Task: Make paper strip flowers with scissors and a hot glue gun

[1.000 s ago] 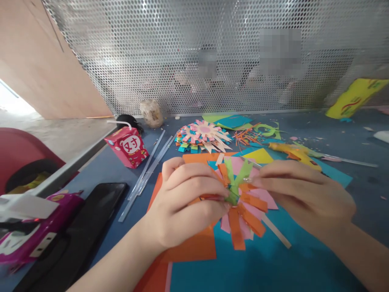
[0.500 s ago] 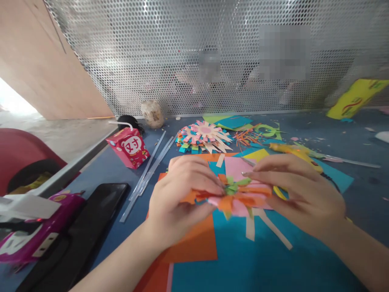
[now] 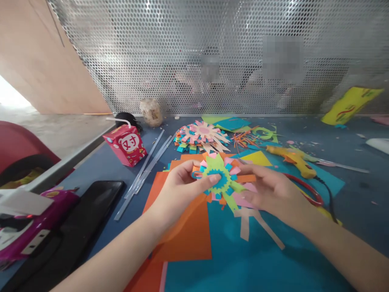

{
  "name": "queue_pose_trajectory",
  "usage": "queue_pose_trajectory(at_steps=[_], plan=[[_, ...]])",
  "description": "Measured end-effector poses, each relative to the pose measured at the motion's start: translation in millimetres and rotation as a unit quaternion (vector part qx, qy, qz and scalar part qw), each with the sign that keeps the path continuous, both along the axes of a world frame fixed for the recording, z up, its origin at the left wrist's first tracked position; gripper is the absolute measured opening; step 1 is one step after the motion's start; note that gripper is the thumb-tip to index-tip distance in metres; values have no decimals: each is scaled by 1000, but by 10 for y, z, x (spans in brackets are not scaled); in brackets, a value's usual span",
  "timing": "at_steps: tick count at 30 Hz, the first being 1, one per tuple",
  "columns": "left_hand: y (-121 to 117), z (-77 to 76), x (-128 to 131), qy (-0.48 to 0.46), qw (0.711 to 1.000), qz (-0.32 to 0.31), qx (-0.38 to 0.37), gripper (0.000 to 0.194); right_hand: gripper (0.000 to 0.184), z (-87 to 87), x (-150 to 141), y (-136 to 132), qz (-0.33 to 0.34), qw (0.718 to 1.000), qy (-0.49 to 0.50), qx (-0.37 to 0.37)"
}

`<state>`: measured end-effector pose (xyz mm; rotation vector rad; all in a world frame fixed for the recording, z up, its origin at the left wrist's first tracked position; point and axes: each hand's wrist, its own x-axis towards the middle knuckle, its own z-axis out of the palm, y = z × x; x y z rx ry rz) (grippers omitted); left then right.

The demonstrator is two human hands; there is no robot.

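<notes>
Between my hands is a layered paper flower (image 3: 218, 162) in green, blue, pink and orange, its toothed green-and-blue disc facing me. My left hand (image 3: 182, 188) grips it from the left, the thumb pressed on the blue centre. At its right edge, my right hand (image 3: 267, 188) pinches the paper petals, with an orange strip showing by the fingers. Beneath lie orange sheets (image 3: 188, 239) and a large blue sheet (image 3: 249, 267). Cream paper strips (image 3: 244, 227) rest on the blue sheet just below the flower.
Finished-looking paper rosettes (image 3: 203, 132) lie behind the flower, near orange shreds (image 3: 243, 138). A yellow glue gun (image 3: 293, 158) and red-handled scissors (image 3: 316, 198) are on the right. On the left are glue sticks (image 3: 146, 174), a drink carton (image 3: 126, 146) and a phone (image 3: 94, 215).
The flower has been turned over and tilted up, so its toothed disc now faces me. My left thumb has moved onto its centre, and my right hand has shifted to the edge.
</notes>
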<state>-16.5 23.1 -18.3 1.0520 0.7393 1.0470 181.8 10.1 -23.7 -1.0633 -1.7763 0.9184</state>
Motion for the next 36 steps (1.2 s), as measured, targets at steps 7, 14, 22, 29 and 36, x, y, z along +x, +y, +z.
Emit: queue_pose_trajectory(at_steps=[7, 14, 22, 29, 36], plan=[[16, -17, 15, 24, 999, 27, -7, 22, 18, 39, 11, -22, -14, 1000, 0, -3], [-5, 17, 36, 20, 1000, 23, -2, 22, 19, 109, -43, -61, -39, 996, -5, -82], [-10, 8, 52, 18, 1000, 22, 4, 22, 14, 72, -58, -32, -40, 993, 27, -105], [-6, 3, 42, 35, 999, 32, 4, 23, 8, 35, -58, -24, -38, 995, 21, -86], [6, -6, 58, 42, 998, 36, 10, 23, 10, 31, -65, 2, -36, 995, 33, -84]])
